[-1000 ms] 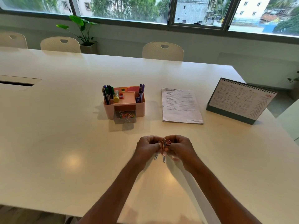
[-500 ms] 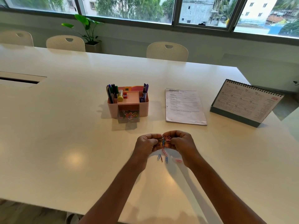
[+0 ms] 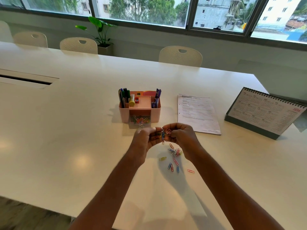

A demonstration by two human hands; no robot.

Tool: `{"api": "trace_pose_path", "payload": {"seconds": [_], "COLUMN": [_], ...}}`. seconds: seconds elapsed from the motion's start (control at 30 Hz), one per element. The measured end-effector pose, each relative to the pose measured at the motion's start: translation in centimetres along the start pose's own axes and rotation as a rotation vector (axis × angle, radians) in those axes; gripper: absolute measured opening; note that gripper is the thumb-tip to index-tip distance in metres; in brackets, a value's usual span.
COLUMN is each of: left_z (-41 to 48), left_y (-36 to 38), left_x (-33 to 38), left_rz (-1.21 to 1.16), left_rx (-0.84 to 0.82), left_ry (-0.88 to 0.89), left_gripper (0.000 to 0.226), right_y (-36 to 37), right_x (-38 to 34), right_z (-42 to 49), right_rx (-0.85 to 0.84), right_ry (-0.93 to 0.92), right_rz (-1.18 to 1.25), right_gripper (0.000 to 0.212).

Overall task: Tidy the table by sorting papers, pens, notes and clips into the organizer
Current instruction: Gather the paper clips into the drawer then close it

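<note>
My left hand (image 3: 144,141) and my right hand (image 3: 182,136) meet above the white table (image 3: 66,146), pinching between them a bunch of coloured paper clips (image 3: 163,134). Several loose clips (image 3: 174,157) lie on the table just below and nearer me. The pink organizer (image 3: 139,107) stands just beyond my hands, with pens (image 3: 123,97) at its left, purple pens (image 3: 157,97) at its right and a clear front drawer (image 3: 140,121) holding clips. A stack of printed papers (image 3: 197,112) lies to the organizer's right.
A desk calendar (image 3: 264,113) stands at the right near the table's edge. A cable slot (image 3: 25,79) is set into the table at the left. White chairs (image 3: 180,55) line the far side, and a potted plant (image 3: 101,34) sits by the window.
Both hands have lifted and moved toward the organizer with the bunch of clips. More loose clips now lie uncovered on the table beneath them.
</note>
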State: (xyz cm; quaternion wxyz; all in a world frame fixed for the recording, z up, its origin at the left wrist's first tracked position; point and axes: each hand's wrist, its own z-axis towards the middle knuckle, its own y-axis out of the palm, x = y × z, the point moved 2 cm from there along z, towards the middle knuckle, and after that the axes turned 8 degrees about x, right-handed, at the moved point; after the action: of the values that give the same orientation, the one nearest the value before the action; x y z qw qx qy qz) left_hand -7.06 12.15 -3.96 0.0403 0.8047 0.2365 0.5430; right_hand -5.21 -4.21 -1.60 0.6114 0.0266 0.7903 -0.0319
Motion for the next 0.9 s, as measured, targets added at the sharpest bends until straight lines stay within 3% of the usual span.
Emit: {"api": "trace_pose_path", "payload": {"seconds": [0.13,0.37,0.67,0.9], "left_z": [1.7,3.5,5.1,6.2], "left_y": [-0.8,-1.7,-2.6,-3.3], "left_x": [2.8,7.2,9.0,9.0], "left_rz": [0.000,0.018,0.058,0.053], "left_rx": [0.023,0.100,0.178,0.204], "left_ry": [0.058,0.114,0.055,0.011], "left_gripper": [0.034,0.030,0.032,0.051], "right_y": [2.3,6.6,9.2,9.4], "right_x": [-2.3,-4.6,-4.4,-3.9], "right_z": [1.5,4.4,7.0,7.5], "right_rx": [-0.032,-0.079,-0.032,0.023], "right_ry": [-0.045,-0.035,-0.033,-0.105], "right_rz": [-0.010,-0.005,-0.089,-0.174], "right_gripper": [0.030,0.033,0.031,0.033]}}
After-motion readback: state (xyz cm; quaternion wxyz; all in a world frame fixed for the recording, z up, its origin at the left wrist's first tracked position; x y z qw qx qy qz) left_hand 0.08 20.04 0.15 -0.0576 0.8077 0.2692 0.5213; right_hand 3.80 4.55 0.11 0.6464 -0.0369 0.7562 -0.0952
